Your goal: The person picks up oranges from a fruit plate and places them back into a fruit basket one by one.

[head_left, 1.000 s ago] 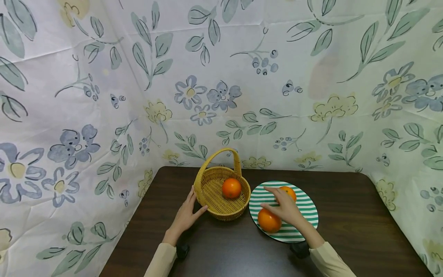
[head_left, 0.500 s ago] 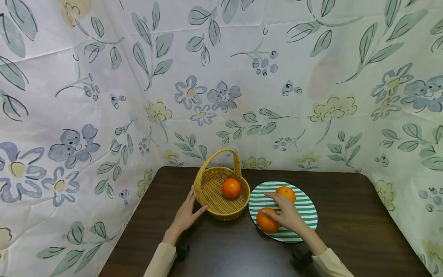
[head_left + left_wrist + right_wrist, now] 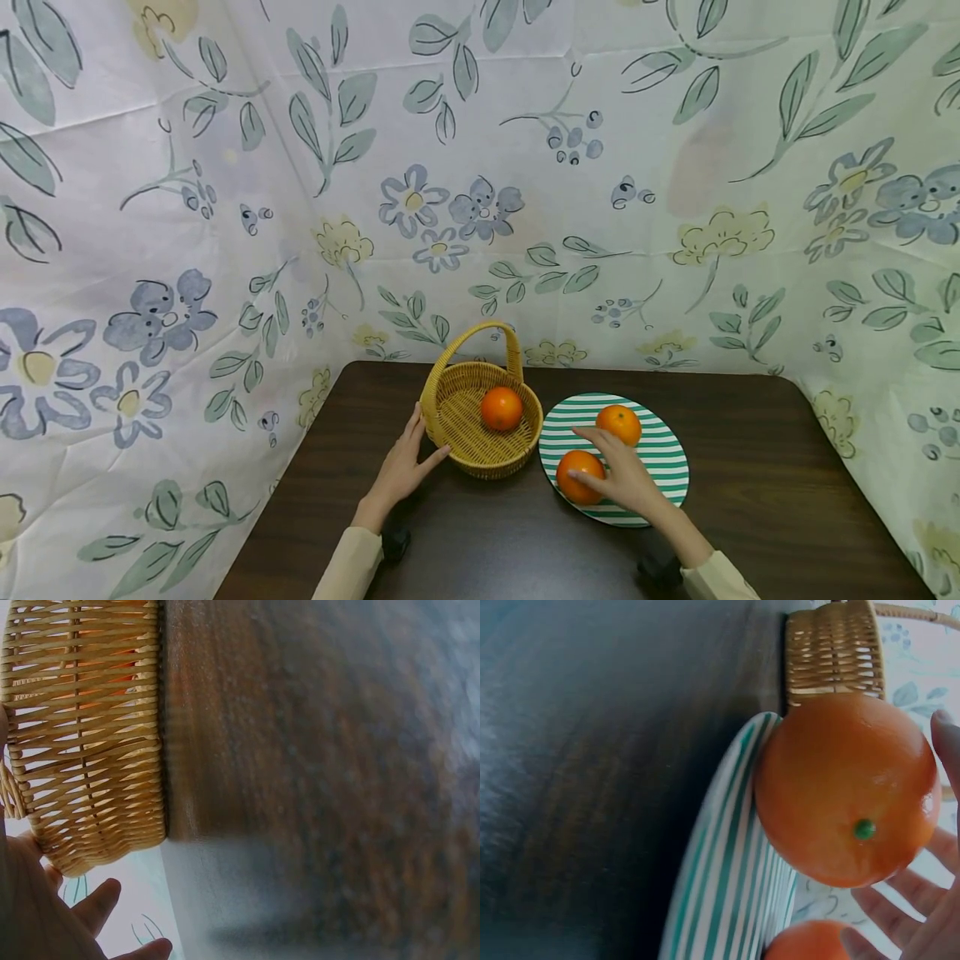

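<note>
My left hand rests against the left side of a yellow wicker basket, thumb and fingers spread apart. Inside the basket lies one orange. Over a green-and-white striped plate is my right hand, its fingers extended and thumb apart. It hovers around the near orange, whose green stem spot shows in the right wrist view. The far orange sits at the back of the plate, just beyond the fingertips. The woven basket wall fills the upper left of the left wrist view.
The dark brown wooden table carries the basket and plate, which stand close side by side. A floral cloth hangs behind the table and along both sides.
My right hand has shifted slightly toward the near orange and away from the far one, which is now more fully visible. The left hand and basket stay put.
</note>
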The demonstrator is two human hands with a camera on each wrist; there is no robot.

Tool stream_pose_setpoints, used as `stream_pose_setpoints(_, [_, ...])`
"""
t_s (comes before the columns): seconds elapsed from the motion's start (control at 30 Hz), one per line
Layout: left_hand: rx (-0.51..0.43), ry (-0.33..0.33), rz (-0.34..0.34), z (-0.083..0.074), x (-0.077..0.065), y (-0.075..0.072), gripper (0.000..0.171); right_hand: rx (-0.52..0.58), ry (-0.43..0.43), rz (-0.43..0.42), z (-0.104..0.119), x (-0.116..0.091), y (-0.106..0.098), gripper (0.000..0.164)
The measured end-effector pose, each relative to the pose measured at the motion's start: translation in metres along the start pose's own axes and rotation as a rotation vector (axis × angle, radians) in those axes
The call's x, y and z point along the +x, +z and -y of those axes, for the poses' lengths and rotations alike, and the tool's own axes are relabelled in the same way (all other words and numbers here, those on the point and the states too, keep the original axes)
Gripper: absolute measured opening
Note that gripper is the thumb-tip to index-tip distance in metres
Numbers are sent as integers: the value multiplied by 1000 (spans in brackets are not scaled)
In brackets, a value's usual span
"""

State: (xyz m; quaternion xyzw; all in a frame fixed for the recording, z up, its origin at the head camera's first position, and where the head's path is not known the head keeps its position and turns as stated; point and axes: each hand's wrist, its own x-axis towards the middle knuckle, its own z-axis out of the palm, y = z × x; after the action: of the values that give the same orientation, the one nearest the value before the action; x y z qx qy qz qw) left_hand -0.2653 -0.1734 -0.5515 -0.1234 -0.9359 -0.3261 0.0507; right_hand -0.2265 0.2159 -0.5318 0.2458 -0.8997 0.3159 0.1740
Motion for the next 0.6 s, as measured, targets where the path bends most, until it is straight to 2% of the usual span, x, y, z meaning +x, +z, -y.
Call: stream_pose_setpoints(0.6, [-10, 4, -1, 0, 0, 0, 82, 41, 94, 80, 0, -17, 5, 72])
